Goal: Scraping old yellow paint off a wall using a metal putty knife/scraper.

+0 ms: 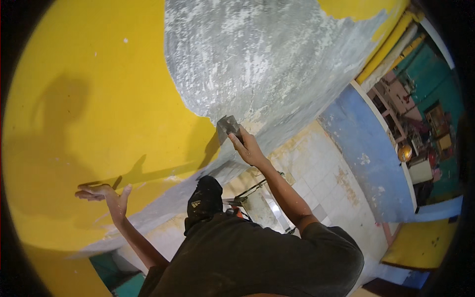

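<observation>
My right hand [248, 148] grips a dark grey piece of folded abrasive paper or a sanding block [228, 128]; which of these it is I cannot tell. It lies against the wall at the lower edge of a large grey patch [252, 70] streaked with white. Yellow paint [126, 111] borders this patch on the left, along a ragged edge. Low on the left, my left hand [107, 195] is spread at the yellow surface, holding nothing. Its thumb stands apart from the fingers; whether the palm rests on the wall is unclear.
Below are a pale tiled floor [315, 170] and a metal-framed object [256, 202], partly hidden by my body. A low blue wall [352, 141] runs along the right. Beyond it are a golden helmet [405, 153] and clutter near a green wall [426, 81].
</observation>
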The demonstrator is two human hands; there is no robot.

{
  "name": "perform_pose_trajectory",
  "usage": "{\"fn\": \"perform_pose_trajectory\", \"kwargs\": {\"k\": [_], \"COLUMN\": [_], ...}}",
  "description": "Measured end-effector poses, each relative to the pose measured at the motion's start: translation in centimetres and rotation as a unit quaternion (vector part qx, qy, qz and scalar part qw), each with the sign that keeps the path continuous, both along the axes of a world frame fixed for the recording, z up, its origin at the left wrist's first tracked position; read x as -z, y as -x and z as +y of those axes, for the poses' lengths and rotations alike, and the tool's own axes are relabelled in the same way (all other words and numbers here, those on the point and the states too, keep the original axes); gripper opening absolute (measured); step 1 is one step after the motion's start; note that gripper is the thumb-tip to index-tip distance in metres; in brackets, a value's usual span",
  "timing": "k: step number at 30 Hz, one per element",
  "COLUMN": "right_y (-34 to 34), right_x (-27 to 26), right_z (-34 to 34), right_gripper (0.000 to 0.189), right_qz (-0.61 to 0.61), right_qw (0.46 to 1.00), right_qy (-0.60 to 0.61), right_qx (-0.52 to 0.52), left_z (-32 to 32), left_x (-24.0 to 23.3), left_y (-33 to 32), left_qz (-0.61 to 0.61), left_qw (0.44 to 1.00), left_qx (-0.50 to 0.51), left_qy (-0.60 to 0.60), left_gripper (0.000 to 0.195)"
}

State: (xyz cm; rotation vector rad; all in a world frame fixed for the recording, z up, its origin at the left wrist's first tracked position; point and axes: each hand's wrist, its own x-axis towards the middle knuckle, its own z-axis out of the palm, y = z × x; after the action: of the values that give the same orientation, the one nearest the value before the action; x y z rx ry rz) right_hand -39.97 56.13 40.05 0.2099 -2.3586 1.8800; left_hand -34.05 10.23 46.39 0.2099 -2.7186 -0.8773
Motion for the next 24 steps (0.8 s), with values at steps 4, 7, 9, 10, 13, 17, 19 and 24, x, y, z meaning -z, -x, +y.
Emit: {"fn": "perform_pose_trajectory", "kwargs": {"k": [4,7,9,10,13,17,19,24], "right_y": [0.7,0.3,-0.1,-0.2,0.0,-0.3,-0.5,-0.6], "right_x": [-0.2,-0.9,-1.2,-1.4,-2.2,-2.4,-2.5,-2.4], "right_z": [-0.4,-1.5,-1.6,-1.6,-1.7,-3.0,-3.2,-3.7], "right_gripper": [0.029,0.028,0.028,0.028,0.029,0.027,0.026,0.027], "right_qz": [0.001,0.018,-0.001,-0.021,-0.019,-0.013,-0.014,-0.031], "right_qw": [1.0,1.0,1.0,0.999,0.999,1.0,0.999,0.997], "right_qy": [-0.01,0.001,-0.008,-0.024,-0.028,0.014,0.033,0.06], "right_qx": [-0.009,-0.004,0.005,0.015,0.001,0.023,0.027,0.028], "left_z": [-0.4,-0.2,-0.7,-0.8,-0.4,-1.3,-1.9,-2.8], "left_x": [0.2,0.7,1.6,1.8,0.6,1.0,2.4,3.2], "left_y": [0.2,-0.6,-0.6,-0.7,-0.8,-1.0,-1.3,-1.2], "left_qz": [-0.019,0.017,0.029,0.041,-0.004,-0.02,0.016,0.053], "left_qw": [0.999,0.999,0.998,0.997,0.999,0.998,0.999,0.994], "left_qx": [0.026,0.019,0.023,0.028,0.021,0.045,0.022,0.047], "left_qy": [-0.022,-0.044,-0.044,-0.05,-0.045,-0.047,-0.041,-0.079], "left_gripper": [0.086,0.093,0.097,0.1,0.101,0.103,0.103,0.102]}}
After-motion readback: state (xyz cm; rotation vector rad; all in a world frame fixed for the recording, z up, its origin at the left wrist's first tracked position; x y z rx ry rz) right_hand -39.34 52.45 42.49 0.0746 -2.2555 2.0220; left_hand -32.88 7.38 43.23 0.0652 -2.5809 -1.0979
